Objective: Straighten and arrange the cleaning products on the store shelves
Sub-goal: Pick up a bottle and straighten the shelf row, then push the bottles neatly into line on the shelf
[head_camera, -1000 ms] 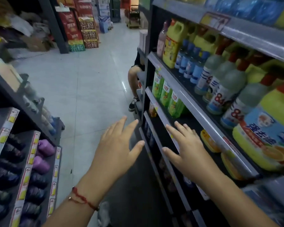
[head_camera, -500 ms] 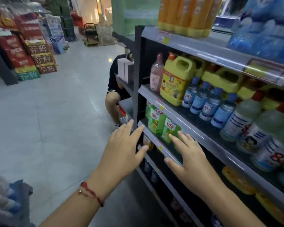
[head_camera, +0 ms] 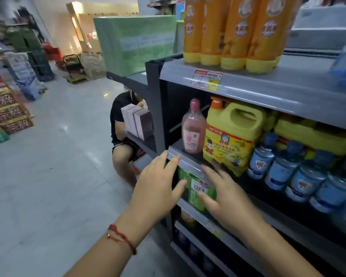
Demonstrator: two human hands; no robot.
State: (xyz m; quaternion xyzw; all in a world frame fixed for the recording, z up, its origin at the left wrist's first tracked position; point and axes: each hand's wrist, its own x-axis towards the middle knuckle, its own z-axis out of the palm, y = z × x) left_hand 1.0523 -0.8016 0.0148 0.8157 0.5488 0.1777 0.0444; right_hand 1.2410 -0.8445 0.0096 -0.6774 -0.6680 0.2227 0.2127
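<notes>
Store aisle, grey shelf (head_camera: 190, 159) edge as landmark: left hand (head_camera: 158, 188) and right hand (head_camera: 226, 196) just below, fingers spread, empty, likely reaching up toward yellow jug (head_camera: 230, 136) above.

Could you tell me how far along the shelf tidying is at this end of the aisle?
Looks done: the blue-capped bottles stand upright in a row beside the yellow jug. In hand: nothing is held; the left hand and right hand reach open toward the green packs under the shelf edge. Left: those packs, and the pink bottle standing alone at the end.
</notes>
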